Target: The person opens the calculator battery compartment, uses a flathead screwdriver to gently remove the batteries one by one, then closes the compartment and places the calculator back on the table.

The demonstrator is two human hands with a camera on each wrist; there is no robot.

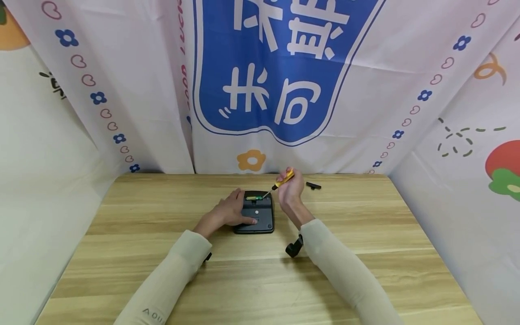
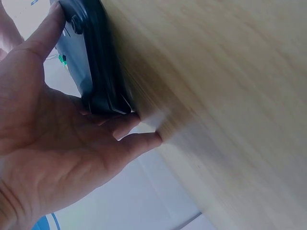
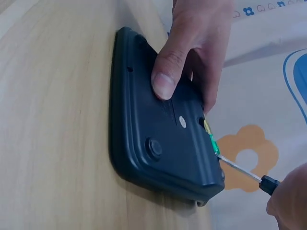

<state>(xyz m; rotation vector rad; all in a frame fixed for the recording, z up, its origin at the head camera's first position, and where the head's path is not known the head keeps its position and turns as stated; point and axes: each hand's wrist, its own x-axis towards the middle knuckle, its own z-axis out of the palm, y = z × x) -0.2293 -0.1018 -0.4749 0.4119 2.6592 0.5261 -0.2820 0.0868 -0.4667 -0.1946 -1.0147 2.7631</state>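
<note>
A black device that looks like a desk calculator (image 1: pixel 260 217) lies underside up on the table, its battery slot uncovered. Inside the slot sits a green and yellow battery (image 1: pixel 254 198). My left hand (image 1: pixel 229 210) holds the calculator from the left, thumb across its underside (image 3: pixel 163 112) and fingers at its edge. In my right hand (image 1: pixel 291 192) I grip a screwdriver (image 1: pixel 284 178) by its yellow handle. Its metal shaft slants down, and the tip meets the battery's green end in the right wrist view. The calculator's keys are hidden underneath.
A small black piece, likely the battery cover (image 1: pixel 313 185), lies on the wooden table (image 1: pixel 349 266) beyond my right hand. A printed white cloth (image 1: pixel 345 153) hangs at the table's back edge, with more cloth on both sides.
</note>
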